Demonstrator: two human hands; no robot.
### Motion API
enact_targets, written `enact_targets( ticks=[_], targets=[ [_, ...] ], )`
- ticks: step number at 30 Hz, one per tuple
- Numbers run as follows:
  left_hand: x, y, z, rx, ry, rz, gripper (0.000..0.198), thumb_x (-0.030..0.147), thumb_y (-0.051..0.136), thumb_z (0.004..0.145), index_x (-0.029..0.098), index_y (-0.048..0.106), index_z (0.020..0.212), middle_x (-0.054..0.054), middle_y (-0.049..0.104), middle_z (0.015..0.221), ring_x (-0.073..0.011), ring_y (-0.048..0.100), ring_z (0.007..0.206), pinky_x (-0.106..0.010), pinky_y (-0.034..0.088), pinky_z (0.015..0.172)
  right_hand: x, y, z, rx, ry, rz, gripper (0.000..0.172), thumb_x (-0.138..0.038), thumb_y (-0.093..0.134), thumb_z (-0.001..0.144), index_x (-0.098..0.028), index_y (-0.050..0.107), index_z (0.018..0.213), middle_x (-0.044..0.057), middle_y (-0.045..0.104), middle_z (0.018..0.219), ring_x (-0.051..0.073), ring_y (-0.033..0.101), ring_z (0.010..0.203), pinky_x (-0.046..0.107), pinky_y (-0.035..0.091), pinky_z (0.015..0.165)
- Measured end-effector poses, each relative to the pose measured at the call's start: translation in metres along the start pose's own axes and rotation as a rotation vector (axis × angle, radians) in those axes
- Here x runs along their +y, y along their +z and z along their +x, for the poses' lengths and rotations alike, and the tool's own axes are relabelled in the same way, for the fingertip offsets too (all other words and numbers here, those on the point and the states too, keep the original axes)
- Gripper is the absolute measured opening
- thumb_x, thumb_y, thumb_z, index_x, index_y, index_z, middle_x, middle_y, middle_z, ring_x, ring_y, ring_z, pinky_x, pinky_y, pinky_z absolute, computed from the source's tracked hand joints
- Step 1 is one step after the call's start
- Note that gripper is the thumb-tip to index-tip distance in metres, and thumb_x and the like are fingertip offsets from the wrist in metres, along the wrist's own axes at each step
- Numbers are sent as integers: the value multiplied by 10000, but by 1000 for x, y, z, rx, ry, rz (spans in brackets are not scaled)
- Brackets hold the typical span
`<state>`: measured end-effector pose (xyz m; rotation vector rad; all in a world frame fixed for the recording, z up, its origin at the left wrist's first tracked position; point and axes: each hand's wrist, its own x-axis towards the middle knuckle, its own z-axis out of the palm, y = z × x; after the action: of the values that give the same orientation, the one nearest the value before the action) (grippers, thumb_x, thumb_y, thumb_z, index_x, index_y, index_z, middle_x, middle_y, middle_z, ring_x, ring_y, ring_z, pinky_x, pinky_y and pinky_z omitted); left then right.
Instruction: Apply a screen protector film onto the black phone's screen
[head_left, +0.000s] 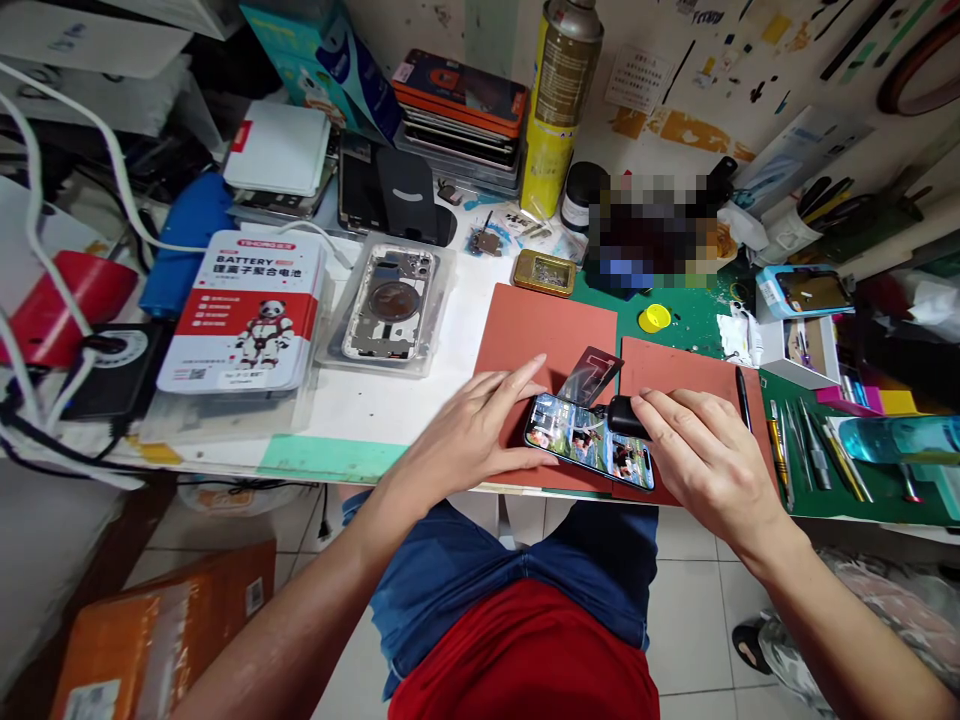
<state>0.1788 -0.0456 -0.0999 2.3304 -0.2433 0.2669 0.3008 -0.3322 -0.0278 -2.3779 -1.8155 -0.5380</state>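
Your right grip (701, 455) holds a rounded black object (624, 416) over a lit, rectangular glass phone (590, 443). Opposite it, your left grip (476, 425) spreads wide at the phone's end.

A pale wall (630, 25), speckled with dark marks and orange patches, stands behind a white-topped workbench (390, 400); pale tiles with thin dark joints cover the floor (686, 620); the benchtop is bright, the floor beneath dimmer.
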Motion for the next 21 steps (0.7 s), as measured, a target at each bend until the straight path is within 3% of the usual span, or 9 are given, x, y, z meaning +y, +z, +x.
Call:
enact_targets(
  ticks=[5, 8, 10, 13, 16, 21],
  targets=[
    [1, -1, 0, -9, -16, 7, 1105, 566, 813, 904, 314, 120, 1727, -103, 696, 1464, -331, 615, 1379, -533, 475, 1159, 3, -1, -1, 66, 85, 96, 544, -83, 690, 992, -164, 560, 1514, 180, 790, 1238, 351, 743, 1073, 519, 590, 900],
    [1, -2, -1, -17, -17, 10, 1121, 552, 820, 901, 328, 99, 1730, -96, 695, 1465, -333, 602, 1391, -525, 470, 1161, 10, -1, -10, 125, 267, 300, 480, -179, 776, 963, -224, 642, 1421, 145, 786, 1240, 336, 755, 1095, 522, 600, 955],
    [1, -3, -1, -21, -13, 7, 1129, 538, 827, 900, 336, 91, 1732, -96, 686, 1477, -333, 594, 1402, -521, 470, 1166, 23, 2, -18, 179, 466, 441, 474, -258, 830, 924, -256, 676, 1372, 111, 784, 1233, 316, 760, 1100, 494, 614, 964],
    [-2, -3, -3, -28, -10, 19, 1131, 528, 840, 890, 338, 111, 1733, -105, 663, 1503, -334, 586, 1406, -527, 474, 1173, 56, 14, -26, 341, 759, 534, 487, -386, 871, 872, -263, 681, 1302, 75, 778, 1184, 282, 764, 1056, 454, 628, 937],
    [-6, -1, -5, -39, -4, 49, 1089, 496, 844, 896, 346, 158, 1729, -122, 629, 1524, -339, 587, 1397, -538, 496, 1155, 100, 35, -23, 486, 888, 546, 488, -491, 863, 839, -243, 653, 1204, 65, 772, 1137, 263, 760, 1025, 443, 632, 914],
    [-7, 1, -5, -50, 20, 62, 1064, 459, 835, 913, 356, 161, 1729, -123, 606, 1536, -333, 570, 1419, -543, 496, 1175, 159, 79, -1, 497, 1066, 491, 612, -564, 853, 767, -201, 612, 1198, 84, 777, 970, 269, 747, 861, 471, 635, 835]
  ],
)
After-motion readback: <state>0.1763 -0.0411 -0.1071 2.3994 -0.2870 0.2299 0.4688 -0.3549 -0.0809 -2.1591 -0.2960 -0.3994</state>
